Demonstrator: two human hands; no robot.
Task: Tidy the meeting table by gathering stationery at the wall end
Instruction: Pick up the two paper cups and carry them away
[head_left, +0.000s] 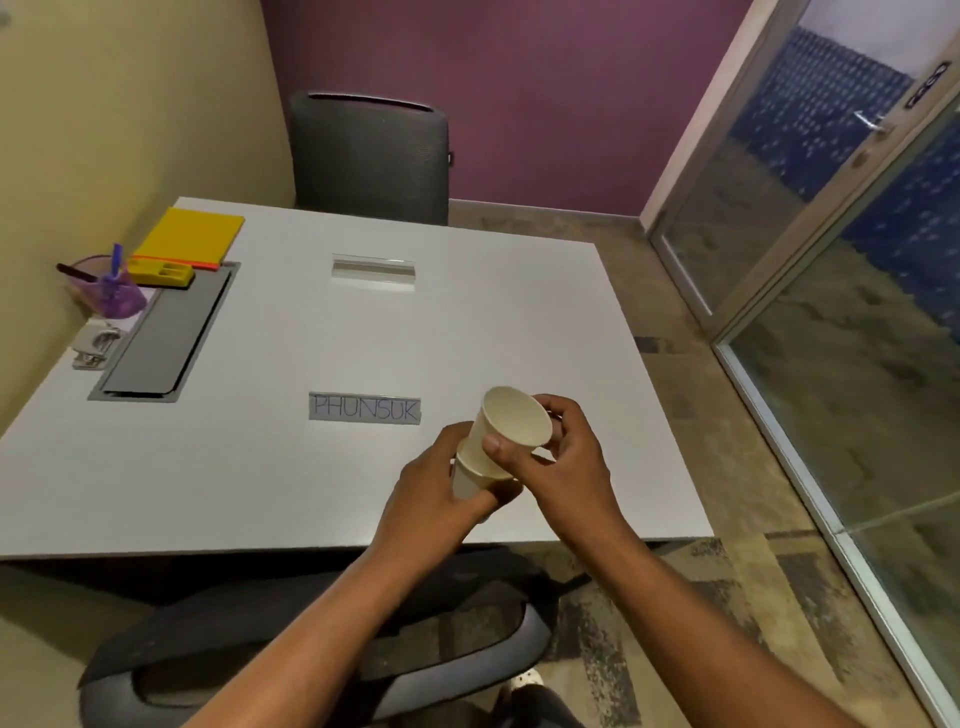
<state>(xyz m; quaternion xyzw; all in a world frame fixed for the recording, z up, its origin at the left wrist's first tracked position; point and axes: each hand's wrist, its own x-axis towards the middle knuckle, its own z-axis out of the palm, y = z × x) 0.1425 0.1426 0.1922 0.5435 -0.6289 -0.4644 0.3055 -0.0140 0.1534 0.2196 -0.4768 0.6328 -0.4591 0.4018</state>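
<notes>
Two hands hold paper cups over the white surface (218, 467), close to its near edge and just past the name card (364, 408) that reads PHUNSUK. The right hand (563, 457) grips the top cup (511, 422); its thumb lies across the cup's side and its fingers curl around the far side, by the rim. This cup is tilted, so its open mouth shows. Its bottom sits inside a second cup (467, 480). The left hand (434, 491) wraps its fingers around that lower cup. Both hands touch the cups, and the cups are up off the surface. The stationery is far from the name card, at the wall end of the surface, on the left. There a yellow book (189, 236) lies flat near the far corner. A small yellow tray (161, 273) sits touching its near edge. Beside the tray stands a purple pen cup (111, 293) with a pen (115, 262) and a dark marker (75, 273) sticking out. A stapler (96, 345) lies nearer than the pen cup, by the wall. A grey flap (166, 332) lies in the surface next to these things. A clear stand (373, 273) sits past the name card, toward the far chair (369, 156). Another chair (311, 654) is under the arms.
</notes>
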